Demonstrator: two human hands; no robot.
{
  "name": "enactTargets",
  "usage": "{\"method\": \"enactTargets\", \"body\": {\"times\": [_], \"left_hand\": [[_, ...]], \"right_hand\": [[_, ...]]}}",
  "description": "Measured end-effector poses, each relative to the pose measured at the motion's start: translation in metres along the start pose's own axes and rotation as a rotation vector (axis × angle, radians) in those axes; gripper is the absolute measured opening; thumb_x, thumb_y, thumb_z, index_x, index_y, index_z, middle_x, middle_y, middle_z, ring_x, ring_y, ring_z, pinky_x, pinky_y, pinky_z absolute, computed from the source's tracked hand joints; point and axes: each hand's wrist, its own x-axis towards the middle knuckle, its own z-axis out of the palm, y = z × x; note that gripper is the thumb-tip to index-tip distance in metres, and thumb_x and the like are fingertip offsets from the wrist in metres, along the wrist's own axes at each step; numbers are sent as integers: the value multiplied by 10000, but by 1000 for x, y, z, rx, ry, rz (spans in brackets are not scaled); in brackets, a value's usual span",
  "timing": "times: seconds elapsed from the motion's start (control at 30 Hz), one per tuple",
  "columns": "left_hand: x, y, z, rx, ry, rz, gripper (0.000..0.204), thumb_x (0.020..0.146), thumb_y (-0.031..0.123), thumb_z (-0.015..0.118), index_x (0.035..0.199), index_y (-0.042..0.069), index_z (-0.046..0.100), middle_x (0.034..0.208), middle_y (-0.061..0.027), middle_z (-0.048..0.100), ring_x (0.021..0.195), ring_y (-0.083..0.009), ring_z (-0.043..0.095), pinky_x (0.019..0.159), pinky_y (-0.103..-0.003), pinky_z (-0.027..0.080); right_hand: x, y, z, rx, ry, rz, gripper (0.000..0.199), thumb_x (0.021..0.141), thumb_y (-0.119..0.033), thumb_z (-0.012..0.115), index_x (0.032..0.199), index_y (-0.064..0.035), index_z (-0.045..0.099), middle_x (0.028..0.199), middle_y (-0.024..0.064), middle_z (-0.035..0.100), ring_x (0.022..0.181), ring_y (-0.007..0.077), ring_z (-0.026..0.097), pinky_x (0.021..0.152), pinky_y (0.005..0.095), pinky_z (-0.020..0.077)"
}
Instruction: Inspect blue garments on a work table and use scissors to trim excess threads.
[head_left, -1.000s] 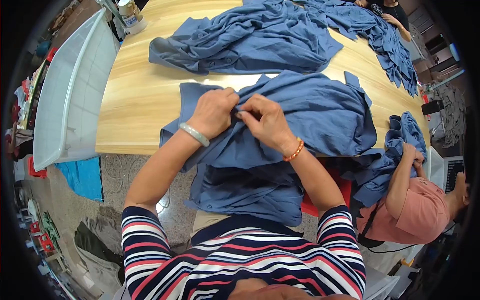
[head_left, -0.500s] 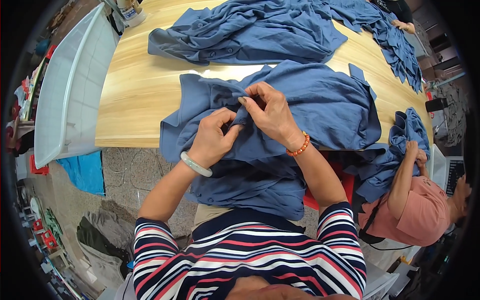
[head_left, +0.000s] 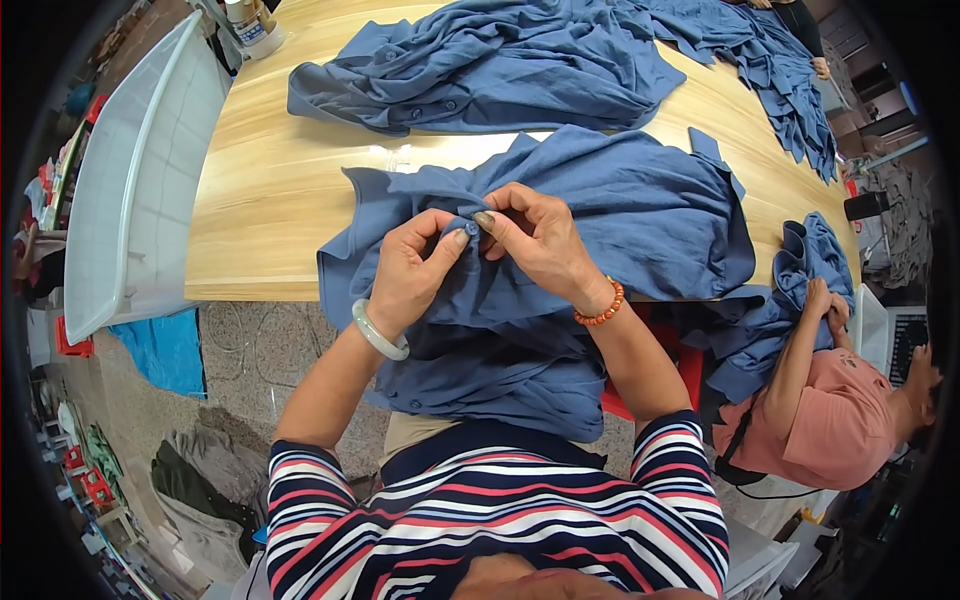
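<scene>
A blue shirt lies across the near edge of the table, and part of it drapes over my lap. My left hand pinches the shirt's front edge beside a small dark button. From the other side my right hand grips the same edge, its thumb and fingertips closed on the cloth near the button. Both hands almost meet there. The shirt's collar end spreads to the left of my left hand. Folds hide the fingertips of my right hand in part.
Another blue shirt lies farther back on the wooden table. More blue garments trail off at the far right. A translucent bin stands left, a white container behind it. At right, a co-worker in pink handles blue cloth.
My hands have come closer together on the shirt edge, the left one rising a little. The button now shows between my fingertips, and the shirt front has been pulled slightly.
</scene>
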Motion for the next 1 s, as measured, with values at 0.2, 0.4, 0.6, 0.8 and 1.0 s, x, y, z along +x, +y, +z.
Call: {"method": "enactTargets", "body": {"times": [0.2,0.4,0.6,0.8,1.0], "left_hand": [[0,4,3,89,23,-12,97,917,92,617,887,0,626,734,66,550,691,-11,433,603,-187,370],[2,0,5,129,8,-40,75,933,79,603,888,22,622,793,80,562,727,5,453,644,-162,371],[2,-3,4,134,17,-26,107,893,71,611,819,-6,603,707,55,546,669,-17,417,574,-203,356],[2,-3,7,101,33,-14,108,893,52,602,809,-15,589,689,36,534,661,-23,428,570,-210,368],[-1,4,4,282,46,66,95,854,31,617,791,-17,565,642,5,489,626,-49,420,546,-244,371]], "right_hand": [[-3,-2,-1,-28,-5,-47,138,960,-84,587,1018,38,614,908,30,631,745,82,635,665,211,537],[-10,-1,4,-419,118,-260,106,885,9,606,982,51,609,862,59,623,731,121,643,645,233,517],[-11,-4,5,-497,104,-425,155,808,65,638,957,33,606,866,114,613,740,198,652,638,275,526],[-11,-2,2,-618,61,-568,206,779,88,658,968,20,614,906,125,624,768,263,655,649,320,539],[-11,-3,2,-633,39,-609,219,781,85,657,983,7,622,935,133,626,776,276,653,658,320,535]]}}
